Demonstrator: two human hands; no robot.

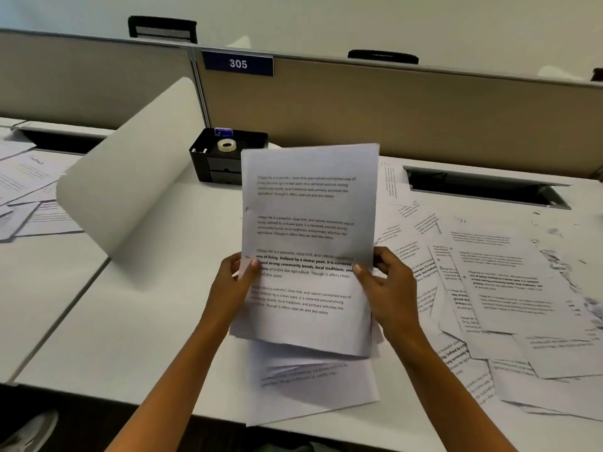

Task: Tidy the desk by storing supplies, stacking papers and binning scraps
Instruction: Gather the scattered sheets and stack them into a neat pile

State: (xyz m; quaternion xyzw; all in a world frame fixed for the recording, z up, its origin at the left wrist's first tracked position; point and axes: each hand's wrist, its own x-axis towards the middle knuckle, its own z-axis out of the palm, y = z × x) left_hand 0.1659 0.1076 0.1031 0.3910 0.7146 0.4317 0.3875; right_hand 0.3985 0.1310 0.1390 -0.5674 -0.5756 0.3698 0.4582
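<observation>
Sheaf of white printed paper sheets (310, 243): left hand (233, 282) and right hand (388, 282) are gripping its side edges; tapping bottom edges square on the white desk (146, 321) is advisable.

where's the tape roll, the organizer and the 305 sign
tape roll (226, 150): head view, front wall of the ring
organizer (215, 166): head view, black front face below the tape
305 sign (238, 63): head view, middle of the blue plate
</observation>
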